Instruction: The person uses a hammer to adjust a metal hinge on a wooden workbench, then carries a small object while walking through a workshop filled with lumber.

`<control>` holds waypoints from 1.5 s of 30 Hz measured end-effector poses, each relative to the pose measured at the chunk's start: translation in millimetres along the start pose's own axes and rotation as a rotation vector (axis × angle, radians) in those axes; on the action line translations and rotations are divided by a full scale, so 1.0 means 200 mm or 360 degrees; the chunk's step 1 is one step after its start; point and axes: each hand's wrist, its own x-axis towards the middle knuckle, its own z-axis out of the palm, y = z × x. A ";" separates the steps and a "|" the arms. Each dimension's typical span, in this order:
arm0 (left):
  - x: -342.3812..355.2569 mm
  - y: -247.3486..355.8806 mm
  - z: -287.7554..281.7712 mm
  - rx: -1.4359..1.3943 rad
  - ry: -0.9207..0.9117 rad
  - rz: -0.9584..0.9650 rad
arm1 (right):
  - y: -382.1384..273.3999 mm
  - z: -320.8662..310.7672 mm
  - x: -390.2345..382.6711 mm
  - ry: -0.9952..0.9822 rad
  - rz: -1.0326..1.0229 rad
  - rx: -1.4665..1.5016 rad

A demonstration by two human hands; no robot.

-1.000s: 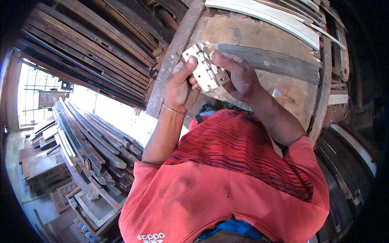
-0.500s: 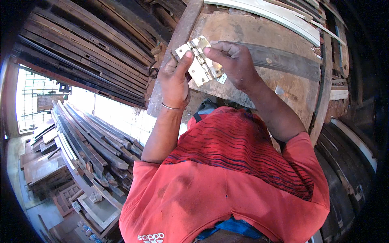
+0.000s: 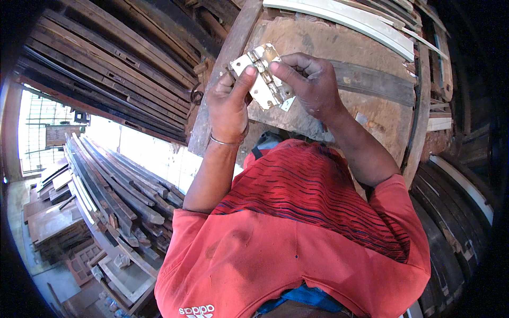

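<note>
At upper centre of the frame, I log a pale gold metal hinge (image 3: 261, 89), leaves spread, held between both hands. Left hand (image 3: 228, 106): closed on the left leaf, thumb on its face, other fingers curled behind. Right hand (image 3: 318, 87): closed on the opposite leaf, thumb on its upper part, fingers bent. Behind, I note a wooden table (image 3: 323, 43), dark grey strip (image 3: 376, 80) across it, white board (image 3: 344, 20) near frame top. Upper left: long dark timbers (image 3: 106, 75).
</note>
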 end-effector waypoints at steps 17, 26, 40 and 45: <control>0.18 -0.46 -0.19 0.0177 0.0073 -0.0359 | 0.62 -0.25 -0.12 0.0063 0.0700 0.0661; 0.20 -1.24 -0.54 0.1207 0.0038 -0.0484 | 1.15 -0.51 -0.66 0.0659 0.1587 0.0959; 0.45 -1.51 -0.32 0.1919 -0.0240 -0.0640 | 1.09 -0.51 -0.76 0.0635 0.1650 0.0450; 0.43 -1.56 -0.42 0.1549 -0.0289 -0.0536 | 0.97 -0.45 -0.68 0.0740 0.1508 0.0943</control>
